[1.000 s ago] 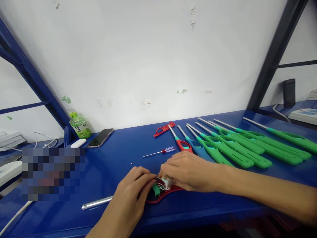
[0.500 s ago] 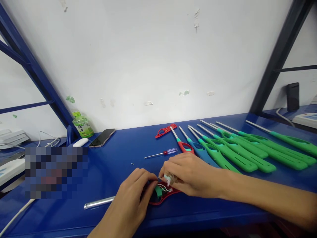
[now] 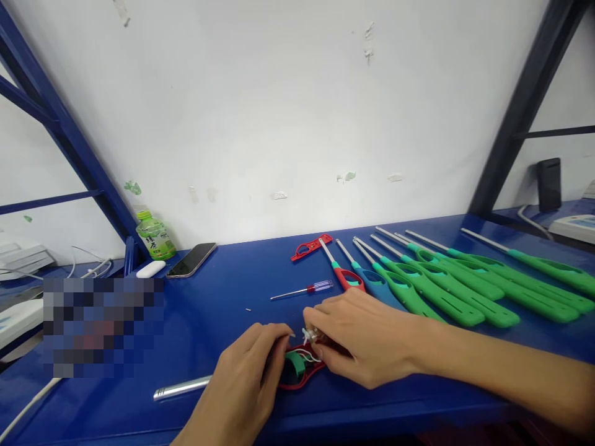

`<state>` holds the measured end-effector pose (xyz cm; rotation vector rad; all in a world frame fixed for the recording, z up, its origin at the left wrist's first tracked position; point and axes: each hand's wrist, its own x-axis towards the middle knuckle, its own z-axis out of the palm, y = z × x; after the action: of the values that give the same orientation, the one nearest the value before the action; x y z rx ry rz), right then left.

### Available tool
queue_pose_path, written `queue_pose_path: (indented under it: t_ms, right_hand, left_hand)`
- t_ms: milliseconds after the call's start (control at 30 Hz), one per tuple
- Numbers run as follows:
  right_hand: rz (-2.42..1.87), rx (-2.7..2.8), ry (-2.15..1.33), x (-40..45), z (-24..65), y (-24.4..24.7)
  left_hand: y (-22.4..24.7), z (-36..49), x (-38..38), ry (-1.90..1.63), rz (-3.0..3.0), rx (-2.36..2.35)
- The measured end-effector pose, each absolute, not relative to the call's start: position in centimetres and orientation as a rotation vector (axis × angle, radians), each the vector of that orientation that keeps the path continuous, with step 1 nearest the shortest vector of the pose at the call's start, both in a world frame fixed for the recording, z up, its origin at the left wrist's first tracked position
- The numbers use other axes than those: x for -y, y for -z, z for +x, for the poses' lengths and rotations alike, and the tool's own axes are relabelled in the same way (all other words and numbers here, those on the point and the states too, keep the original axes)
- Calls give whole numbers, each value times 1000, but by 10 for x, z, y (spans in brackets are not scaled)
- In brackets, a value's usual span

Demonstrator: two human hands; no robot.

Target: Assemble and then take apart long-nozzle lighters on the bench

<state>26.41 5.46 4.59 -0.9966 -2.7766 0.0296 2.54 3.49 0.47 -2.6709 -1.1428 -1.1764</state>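
Observation:
Near the table's front edge lies an opened red lighter casing [image 3: 297, 385] with a green trigger piece [image 3: 296, 362] and white wires inside. Its silver tube [image 3: 182, 388] sticks out to the left beyond my left hand [image 3: 251, 371]. The fingers of that hand are closed at the casing's left end, and much of it is hidden beneath them. My right hand [image 3: 362, 337] grips a small clear part with a white tip [image 3: 310, 336] over the casing's right side.
A screwdriver [image 3: 307, 289] and a tiny screw [image 3: 248, 310] lie behind my hands. Further back is a red casing half [image 3: 311, 246]. Several lighters [image 3: 446, 297] spread to the right. A phone [image 3: 192, 259], white case [image 3: 150, 269] and green bottle [image 3: 155, 235] stand back left.
The clear part in my right hand has tilted and its white tip now points left. My fingertips have moved slightly apart, and the silver tube has shifted a little left and down.

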Motion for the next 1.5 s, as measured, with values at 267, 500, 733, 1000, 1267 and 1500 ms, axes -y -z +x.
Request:
queue_pose_path:
  t_ms: [267,500,733,1000,1267,1500]
  right_hand:
    - [-1003,2768,-31,-54,264,-48]
    - [-983,2759,10,-55,266,-52]
    - [-970,2798,45,-57,266,-52]
    - [-984,2778,67,-59,267,-51]
    - [-970,2785,58,-59,266,-49]
    - [-975,2799,63,-59,267,-50]
  left_hand:
    - [-2,25,-37,1159,-2644,1082]
    - [-1,23,-39,1208,-2615,998]
    - [-4,22,-35,1196,-2628,1021]
    - [0,21,-35,1182,-2641,1035]
    - [1,23,-37,1184,-2648,1010]
    - [2,20,-37,1131,-2669,1046]
